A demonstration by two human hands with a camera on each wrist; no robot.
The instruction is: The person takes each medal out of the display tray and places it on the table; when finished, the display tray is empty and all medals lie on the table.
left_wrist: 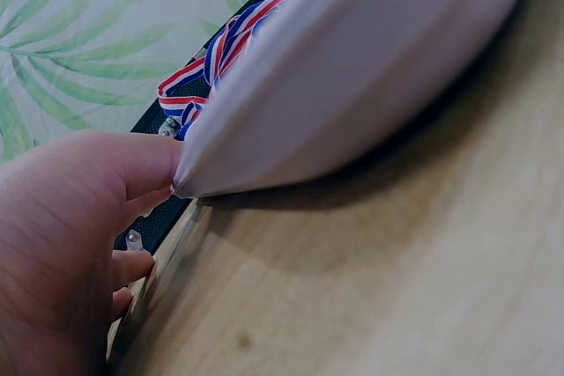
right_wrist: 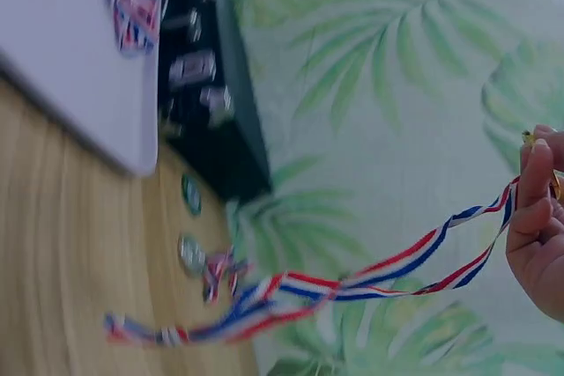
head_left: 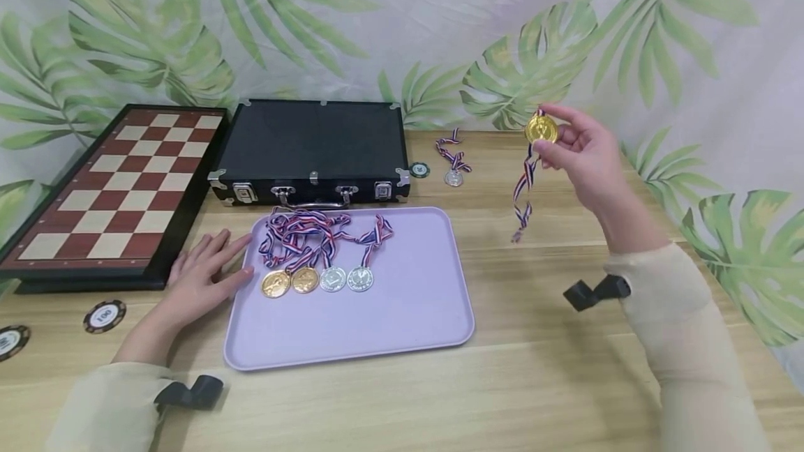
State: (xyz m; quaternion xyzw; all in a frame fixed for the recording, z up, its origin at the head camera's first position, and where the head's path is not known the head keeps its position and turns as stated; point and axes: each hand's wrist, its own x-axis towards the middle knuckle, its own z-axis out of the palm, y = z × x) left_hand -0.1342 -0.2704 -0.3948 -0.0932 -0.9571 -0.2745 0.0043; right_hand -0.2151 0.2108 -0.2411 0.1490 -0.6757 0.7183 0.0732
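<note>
My right hand (head_left: 584, 152) pinches a gold medal (head_left: 541, 129) between thumb and fingers above the table's right side. The medal's red, white and blue ribbon (right_wrist: 388, 283) dangles from the hand. My left hand (head_left: 204, 277) touches the left rim of a pale purple tray (head_left: 389, 326), its fingers extended. On the tray lie two gold-coloured medals (head_left: 276, 284) and two silver medals (head_left: 360, 279) in a row, their tangled ribbons (head_left: 301, 232) bunched behind them. One more silver medal (head_left: 453, 178) with its ribbon lies on the table at the back.
A black case (head_left: 314, 138) with metal latches stands behind the tray. The red and cream chessboard (head_left: 125, 187) lies at the left. Black poker chips (head_left: 104, 316) lie at the front left, and a green chip (head_left: 419, 169) beside the case. A leaf-patterned cloth (head_left: 427, 19) hangs behind.
</note>
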